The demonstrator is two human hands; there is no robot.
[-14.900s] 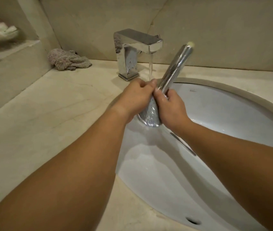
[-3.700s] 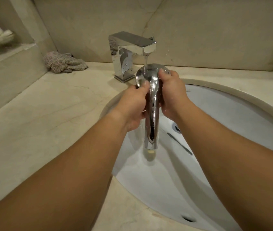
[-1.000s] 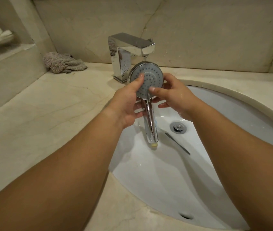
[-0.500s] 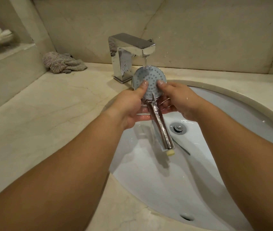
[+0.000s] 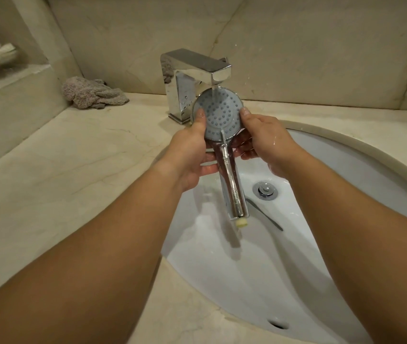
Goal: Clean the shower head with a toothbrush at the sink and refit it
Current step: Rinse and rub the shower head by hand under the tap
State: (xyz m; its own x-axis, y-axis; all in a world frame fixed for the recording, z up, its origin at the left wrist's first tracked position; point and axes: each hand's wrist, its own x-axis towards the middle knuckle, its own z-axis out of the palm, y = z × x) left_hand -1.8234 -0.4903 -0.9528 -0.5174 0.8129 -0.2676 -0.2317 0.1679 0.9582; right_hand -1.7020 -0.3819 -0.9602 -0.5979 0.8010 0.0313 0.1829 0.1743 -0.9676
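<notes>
L hand (image 5: 192,147) grips shower head (image 5: 221,115) from its left side: thumb up on the spray face edge, fingers curled behind, under the neck. R hand (image 5: 263,139) grips the right side the same way, thumb tip on the rim, fingers wrapped behind. Shower head sits centre frame, just above the sink (image 5: 346,155), nozzle face toward camera, chrome handle pointing down over the basin w/ a pale yellow fitting at its end.

Both forearms come in from the lower corners, converging at centre.

Water runs from the square chrome faucet (image 5: 195,78) onto top of the spray face. Drain (image 5: 265,190) just right of the handle; thin dark toothbrush (image 5: 264,214) lies in the basin below it. Beige marble desk (image 5: 61,170); crumpled grey cloth (image 5: 93,95) upper left by the wall.
</notes>
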